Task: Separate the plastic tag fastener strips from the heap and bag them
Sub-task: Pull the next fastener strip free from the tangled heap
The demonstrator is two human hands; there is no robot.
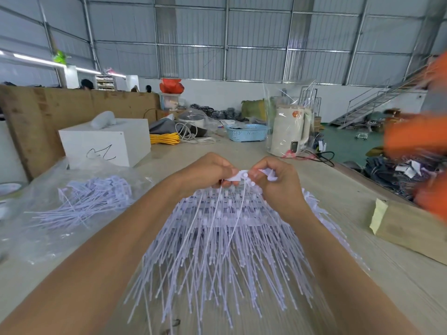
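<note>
A large heap of white plastic tag fastener strips (225,240) fans out on the table in front of me, tails pointing toward me. My left hand (208,171) and my right hand (275,180) meet above the heap's far end. Together they pinch the flat head of one fastener strip (238,176), whose thin tail hangs down over the heap. To the left, a smaller bundle of separated strips (94,197) lies on a clear plastic bag (36,228).
A white box (106,146) stands at the back left, with a cardboard wall behind it. Yellow cord (164,139), a blue basket (246,132) and a wrapped white kettle (289,131) sit farther back. A person's orange sleeve (416,139) moves at the right. A cardboard piece (411,228) lies right.
</note>
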